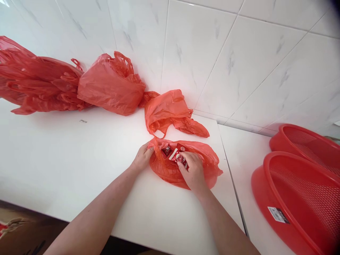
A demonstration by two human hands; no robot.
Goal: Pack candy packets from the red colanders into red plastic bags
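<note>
An opened red plastic bag [170, 173] lies on the white table, its mouth facing up. My left hand [143, 156] pinches the left edge of that bag between thumb and fingers. Over the mouth, my right hand [193, 168] grips a small red-and-white printed packet [178, 157], with the thumb across its front. Beside it inside the bag rests a darker red packet [167, 150]. The lower part of the bag's contents is hidden by the film and my right hand.
Behind the bag lies a crumpled red plastic bag [170, 109]. Fuller red bags [108, 85] line the tiled wall [196, 53] to the left. Two red mesh baskets [265, 177] stand at right, past a seam between tabletops. A cardboard box [29, 233] shows below the table's front edge.
</note>
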